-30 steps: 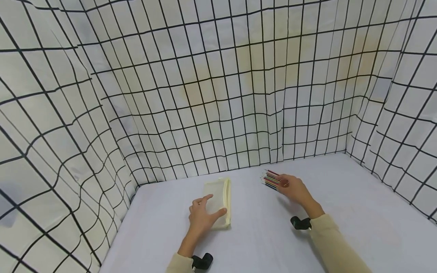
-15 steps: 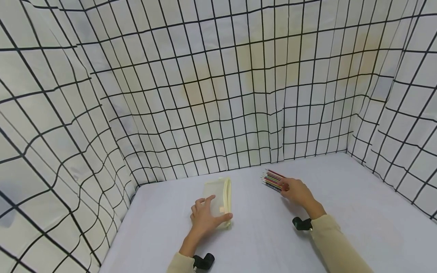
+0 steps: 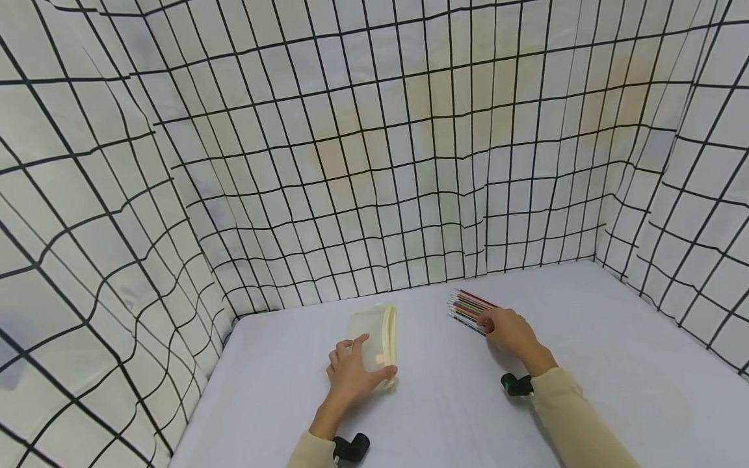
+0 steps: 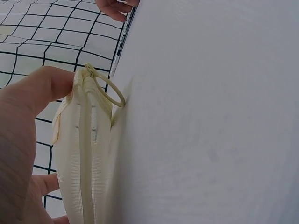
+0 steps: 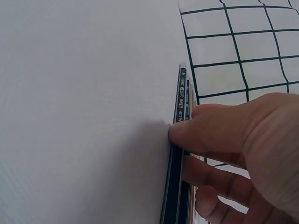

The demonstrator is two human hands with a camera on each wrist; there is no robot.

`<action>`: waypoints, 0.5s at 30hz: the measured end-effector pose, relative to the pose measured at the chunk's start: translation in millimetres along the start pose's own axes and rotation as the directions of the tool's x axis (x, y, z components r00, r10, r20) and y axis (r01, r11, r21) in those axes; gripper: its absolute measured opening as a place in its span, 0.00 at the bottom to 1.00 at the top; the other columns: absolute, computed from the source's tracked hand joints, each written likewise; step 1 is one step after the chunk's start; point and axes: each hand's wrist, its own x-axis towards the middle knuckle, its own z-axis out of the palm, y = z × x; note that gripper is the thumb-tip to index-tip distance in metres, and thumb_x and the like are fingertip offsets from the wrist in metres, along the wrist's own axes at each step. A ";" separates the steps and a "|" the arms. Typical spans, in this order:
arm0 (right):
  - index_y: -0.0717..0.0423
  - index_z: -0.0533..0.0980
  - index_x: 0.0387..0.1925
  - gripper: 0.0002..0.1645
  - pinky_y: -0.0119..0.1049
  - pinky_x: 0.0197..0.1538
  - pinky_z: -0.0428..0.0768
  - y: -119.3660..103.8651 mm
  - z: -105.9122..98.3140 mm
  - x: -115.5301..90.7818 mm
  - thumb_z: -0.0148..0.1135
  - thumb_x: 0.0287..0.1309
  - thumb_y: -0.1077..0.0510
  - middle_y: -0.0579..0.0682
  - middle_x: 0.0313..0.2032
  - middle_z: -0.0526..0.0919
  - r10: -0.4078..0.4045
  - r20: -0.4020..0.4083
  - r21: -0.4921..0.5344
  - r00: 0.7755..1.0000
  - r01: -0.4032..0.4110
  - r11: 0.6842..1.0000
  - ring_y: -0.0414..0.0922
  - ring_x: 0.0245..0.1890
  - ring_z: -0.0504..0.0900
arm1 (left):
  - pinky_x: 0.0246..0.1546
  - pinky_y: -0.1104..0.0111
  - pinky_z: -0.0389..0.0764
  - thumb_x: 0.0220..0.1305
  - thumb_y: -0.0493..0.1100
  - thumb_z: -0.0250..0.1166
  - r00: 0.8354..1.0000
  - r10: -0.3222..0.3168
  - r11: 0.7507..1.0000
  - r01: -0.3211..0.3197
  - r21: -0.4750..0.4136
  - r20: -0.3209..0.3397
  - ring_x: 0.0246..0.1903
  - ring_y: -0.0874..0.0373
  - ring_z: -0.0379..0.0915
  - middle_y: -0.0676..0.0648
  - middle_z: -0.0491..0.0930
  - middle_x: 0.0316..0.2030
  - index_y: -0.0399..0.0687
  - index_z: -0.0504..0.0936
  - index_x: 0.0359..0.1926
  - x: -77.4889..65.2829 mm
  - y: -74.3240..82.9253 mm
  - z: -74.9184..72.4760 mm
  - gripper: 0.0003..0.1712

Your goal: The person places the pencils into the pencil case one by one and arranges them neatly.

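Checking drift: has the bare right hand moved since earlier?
Yes: in the head view, the right hand has shifted slightly back, away from the white table's far edge.

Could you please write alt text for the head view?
A person's right hand holds several multicolored pencils at one end on a white table, while the left hand touches a pale yellow pouch. Behind is a black-gridded white backdrop.
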 end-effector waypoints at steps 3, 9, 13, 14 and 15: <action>0.56 0.84 0.46 0.18 0.44 0.38 0.77 -1.7 -0.2 -0.6 0.65 0.53 0.69 0.47 0.35 0.83 -0.003 -0.006 -0.015 1.000 0.003 1.000 0.44 0.33 0.77 | 0.60 0.39 0.60 0.42 0.63 0.79 1.000 0.010 1.000 -0.010 0.004 0.003 0.63 0.36 0.56 0.33 0.63 0.65 0.50 0.70 0.71 0.1 -1.1 -0.5 0.55; 0.54 0.84 0.43 0.15 0.41 0.37 0.75 -5.6 -0.5 -2.3 0.67 0.53 0.68 0.46 0.32 0.82 -0.002 0.000 -0.035 1.000 0.002 0.999 0.44 0.31 0.75 | 0.60 0.38 0.61 0.43 0.62 0.77 0.999 0.033 0.999 -0.033 0.004 -0.001 0.63 0.35 0.57 0.34 0.64 0.64 0.50 0.70 0.71 0.8 -4.4 -0.8 0.54; 0.54 0.84 0.43 0.14 0.40 0.36 0.73 -5.8 0.8 -1.9 0.69 0.52 0.66 0.45 0.30 0.81 -0.006 0.010 -0.047 1.000 0.006 0.999 0.44 0.31 0.75 | 0.60 0.38 0.61 0.44 0.61 0.76 0.999 0.045 0.999 -0.045 -0.001 -0.006 0.63 0.36 0.58 0.35 0.65 0.64 0.51 0.71 0.71 1.3 -6.8 -0.4 0.53; 0.54 0.84 0.43 0.14 0.40 0.36 0.73 -5.5 1.2 -1.4 0.69 0.52 0.66 0.45 0.30 0.81 -0.009 0.012 -0.049 1.000 0.010 0.999 0.44 0.31 0.75 | 0.60 0.38 0.61 0.44 0.61 0.76 0.999 0.048 0.999 -0.048 -0.001 -0.007 0.62 0.36 0.58 0.35 0.65 0.63 0.51 0.71 0.71 1.3 -7.4 -0.3 0.52; 0.54 0.84 0.43 0.14 0.40 0.36 0.72 -5.5 1.4 -1.1 0.69 0.52 0.65 0.45 0.30 0.81 -0.012 0.013 -0.050 1.000 0.013 0.999 0.44 0.31 0.75 | 0.60 0.38 0.61 0.44 0.62 0.76 0.999 0.049 0.999 -0.049 -0.001 -0.008 0.62 0.36 0.59 0.35 0.66 0.63 0.51 0.71 0.71 1.2 -7.9 -0.4 0.52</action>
